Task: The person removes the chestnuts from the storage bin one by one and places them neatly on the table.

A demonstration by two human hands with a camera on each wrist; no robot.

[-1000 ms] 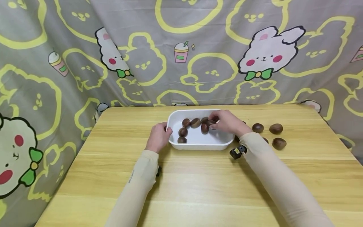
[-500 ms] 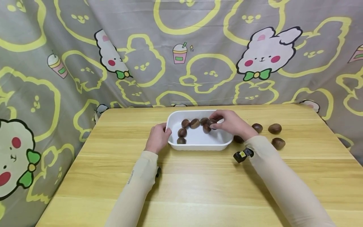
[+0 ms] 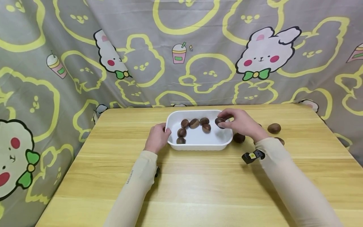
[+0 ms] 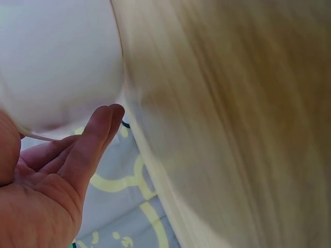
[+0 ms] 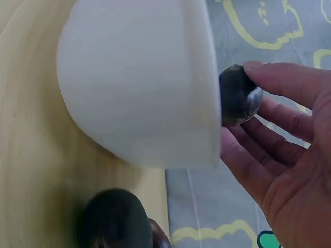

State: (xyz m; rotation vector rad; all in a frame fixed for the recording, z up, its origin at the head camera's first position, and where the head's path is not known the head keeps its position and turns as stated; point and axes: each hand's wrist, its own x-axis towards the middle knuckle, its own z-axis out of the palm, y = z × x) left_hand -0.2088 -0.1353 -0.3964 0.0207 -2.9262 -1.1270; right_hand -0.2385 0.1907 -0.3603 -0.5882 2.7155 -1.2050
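Observation:
A white plastic tray (image 3: pixel 198 147) stands on the table, with several brown chestnuts (image 3: pixel 194 123) in its left and middle part. My left hand (image 3: pixel 157 137) grips its left end, thumb over the rim and fingers along the outside; in the left wrist view those fingers lie against the tray wall (image 4: pixel 57 57). Over the tray's right end, my right hand (image 3: pixel 241 122) pinches one chestnut (image 3: pixel 219 122) between thumb and fingers. The right wrist view has this chestnut (image 5: pixel 238 98) at rim height, partly hidden behind the tray wall.
Loose chestnuts lie right of the tray, one (image 3: pixel 239 138) close to its wall and another (image 3: pixel 274 128) farther off; the right arm partly covers some. The wooden table (image 3: pixel 181 183) ends at a patterned curtain (image 3: pixel 210 72) behind. Each wrist carries a small black camera (image 3: pixel 249 157).
My right hand has shifted right with its chestnut, from beside the other chestnuts to the tray's right end. One chestnut in the middle has shifted slightly. The left hand keeps its grip.

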